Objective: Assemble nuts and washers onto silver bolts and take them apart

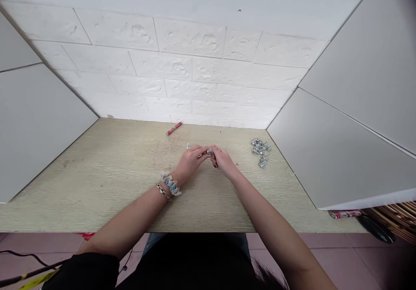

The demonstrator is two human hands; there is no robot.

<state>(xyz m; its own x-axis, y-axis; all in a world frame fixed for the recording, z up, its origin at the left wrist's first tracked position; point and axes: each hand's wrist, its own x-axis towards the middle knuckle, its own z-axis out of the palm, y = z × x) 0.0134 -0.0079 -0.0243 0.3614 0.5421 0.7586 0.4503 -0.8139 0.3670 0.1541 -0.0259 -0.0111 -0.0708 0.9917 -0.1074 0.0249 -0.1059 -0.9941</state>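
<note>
Left hand [189,162] and right hand [224,161] meet over the counter [123,168], fingers nearly closed — both pinching a small bolt [209,151] at their tips. More bolts [259,147] lie heaped — well to the right.

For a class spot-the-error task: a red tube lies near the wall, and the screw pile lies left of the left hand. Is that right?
No: the head view shows the screw pile right of the right hand. A red tube does lie near the wall.
</note>
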